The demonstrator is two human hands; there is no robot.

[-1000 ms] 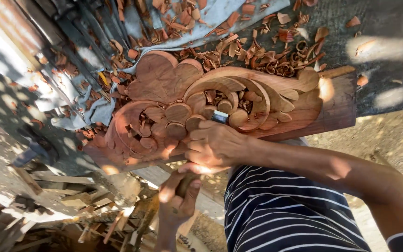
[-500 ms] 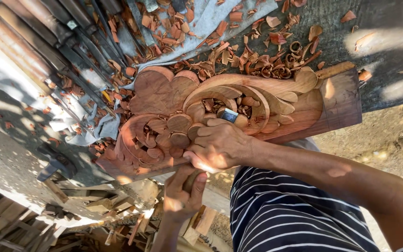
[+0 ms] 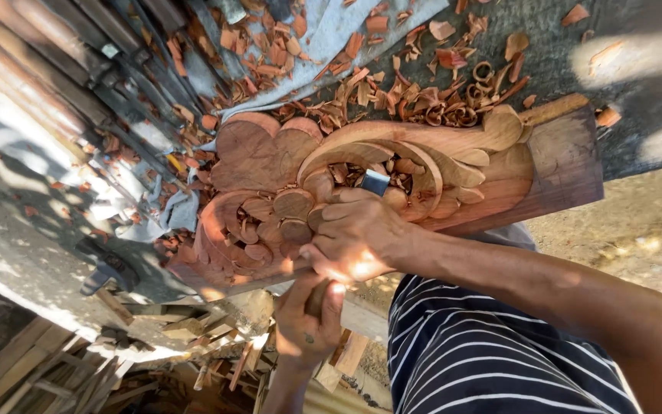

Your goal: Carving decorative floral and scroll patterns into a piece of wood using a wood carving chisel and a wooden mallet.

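Note:
A reddish-brown carved wooden panel [image 3: 270,157] with leaf and scroll relief lies on the workbench. My right hand [image 3: 354,230] rests on the carving, closed around a chisel whose metal blade [image 3: 375,182] pokes out into a groove of the scroll. Just below the panel's edge, my left hand [image 3: 304,322] grips the chisel's dark wooden handle [image 3: 317,297]. Sunlight glares on both hands. The middle of the chisel is hidden inside my right fist.
Curled wood shavings [image 3: 453,96] litter the dark bench top [image 3: 637,38] around the panel. A row of long-handled carving tools [image 3: 63,69] lies on grey cloth [image 3: 331,38] at upper left. Scrap timber [image 3: 47,368] is piled on the ground below; sandy ground [image 3: 637,230] shows at right.
My left hand has risen closer to the panel's edge, under my right hand. The right hand and blade stay at the same spot on the scroll. The view has shifted slightly.

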